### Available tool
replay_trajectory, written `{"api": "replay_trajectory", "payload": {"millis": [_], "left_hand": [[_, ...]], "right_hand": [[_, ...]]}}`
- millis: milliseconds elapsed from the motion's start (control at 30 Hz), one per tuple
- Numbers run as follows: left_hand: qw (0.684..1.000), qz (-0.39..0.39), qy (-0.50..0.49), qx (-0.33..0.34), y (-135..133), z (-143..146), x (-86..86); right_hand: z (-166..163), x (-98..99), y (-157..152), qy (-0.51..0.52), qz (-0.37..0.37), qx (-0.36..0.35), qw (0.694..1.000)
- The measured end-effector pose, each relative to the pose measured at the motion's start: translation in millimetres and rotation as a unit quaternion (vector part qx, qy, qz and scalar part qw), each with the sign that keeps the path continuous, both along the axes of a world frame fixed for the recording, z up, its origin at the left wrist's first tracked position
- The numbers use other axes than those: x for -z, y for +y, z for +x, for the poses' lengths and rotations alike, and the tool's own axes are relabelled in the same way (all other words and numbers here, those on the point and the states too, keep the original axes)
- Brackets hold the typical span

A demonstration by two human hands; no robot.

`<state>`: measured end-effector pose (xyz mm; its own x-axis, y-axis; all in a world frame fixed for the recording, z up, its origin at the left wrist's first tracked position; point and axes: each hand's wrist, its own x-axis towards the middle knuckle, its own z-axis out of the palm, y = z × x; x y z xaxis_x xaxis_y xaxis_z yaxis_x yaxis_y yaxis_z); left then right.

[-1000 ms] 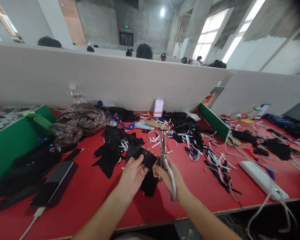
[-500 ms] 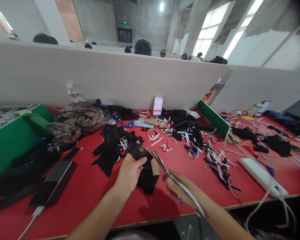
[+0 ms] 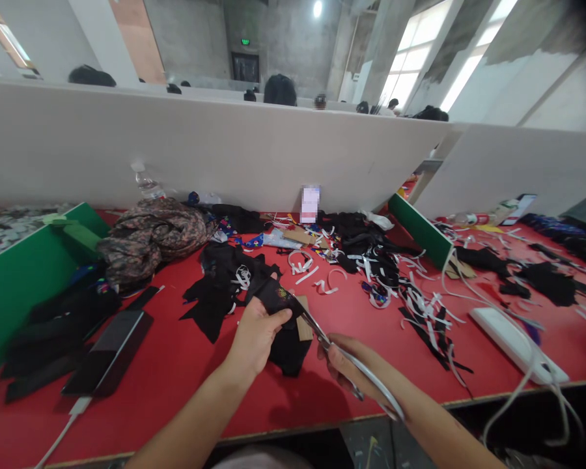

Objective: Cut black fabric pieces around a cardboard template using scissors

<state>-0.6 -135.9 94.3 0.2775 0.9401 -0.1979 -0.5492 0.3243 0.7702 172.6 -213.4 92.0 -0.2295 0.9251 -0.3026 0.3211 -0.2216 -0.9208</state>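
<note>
My left hand [image 3: 258, 332] pinches a small piece of black fabric [image 3: 272, 296] with a coloured motif near its edge, thumb on top. My right hand [image 3: 354, 365] is wrapped round the handles of large metal scissors [image 3: 368, 372]. Their blades reach up and left to the right edge of the fabric, close together; whether they touch it or overlap it is hard to tell. Below lie a piece of brown cardboard [image 3: 304, 329] and another black cloth piece [image 3: 290, 352] on the red table [image 3: 215, 397].
Black scraps [image 3: 212, 293] and white strips [image 3: 366, 260] cover the table's back and right. At left are a phone [image 3: 108, 352] with a cable, a patterned cloth bundle [image 3: 151, 238] and a green divider [image 3: 34, 267]. A white power strip [image 3: 517, 345] lies right. Another phone [image 3: 310, 203] leans on the partition [image 3: 224, 153].
The scissor blades have come closer together and nearer the fabric's right edge. The left hand keeps its pinch on the fabric, almost in place. The view has shifted slightly.
</note>
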Motion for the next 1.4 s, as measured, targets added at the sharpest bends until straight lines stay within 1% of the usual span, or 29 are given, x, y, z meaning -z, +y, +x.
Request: {"api": "replay_trajectory", "payload": {"millis": [167, 433, 600, 867, 1067, 1200, 1400], "left_hand": [[1.0, 0.009, 0.012, 0.012, -0.1, -0.6, 0.1], [1.0, 0.004, 0.016, 0.019, 0.4, -1.0, -0.8], [1.0, 0.012, 0.014, 0.018, 0.6, -1.1, -0.8], [1.0, 0.014, 0.011, 0.018, 0.5, -0.3, -0.5], [0.999, 0.019, 0.022, 0.016, -0.2, -1.2, 0.3], [0.999, 0.026, 0.029, 0.017, 0.7, -2.1, 1.1], [1.0, 0.013, 0.017, 0.009, 1.8, -2.3, 1.2]], "right_hand": [[-0.5, -4.8, -0.3, 0.031, -0.036, 0.003, 0.999], [-1.2, -6.4, -0.6, 0.048, -0.052, 0.017, 0.997], [-2.0, -6.8, 0.0, 0.051, -0.046, 0.014, 0.998], [-1.9, -2.2, 0.5, 0.062, -0.038, 0.009, 0.997], [-3.5, -5.8, 1.7, 0.058, -0.04, 0.006, 0.997], [-4.1, -6.9, 1.5, 0.075, -0.037, 0.006, 0.996], [-5.3, -1.9, 0.7, 0.1, -0.062, 0.019, 0.993]]}}
